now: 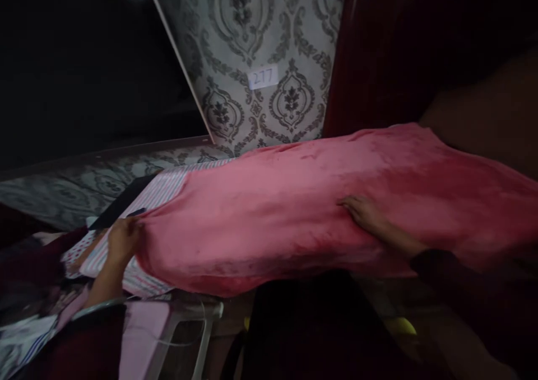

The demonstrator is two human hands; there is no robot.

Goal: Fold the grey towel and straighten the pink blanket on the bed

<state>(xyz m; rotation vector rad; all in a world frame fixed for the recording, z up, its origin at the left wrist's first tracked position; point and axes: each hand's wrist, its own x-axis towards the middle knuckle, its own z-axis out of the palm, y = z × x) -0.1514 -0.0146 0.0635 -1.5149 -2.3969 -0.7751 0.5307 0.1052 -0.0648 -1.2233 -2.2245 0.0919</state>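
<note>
A long pink velvety cloth [252,200] lies spread across a striped cover [162,186], which shows at the left end. My left hand [123,239] is closed on the cloth's left edge, fingers curled at its corner. A small dark object [137,212] sits just beyond those fingers; I cannot make out what it is. My right hand [362,213] rests on top of the cloth right of its middle, fingers stretched forward and lying on the fabric. Darker red patches run along the cloth's front and right side.
Behind stands a patterned wallpapered wall [290,97] with a paper label marked 277 [263,77]. A large dark screen [84,60] is at the upper left, a dark red panel [370,60] at the right. Below left stands a pink and white stool [145,329] with a thin cord across it.
</note>
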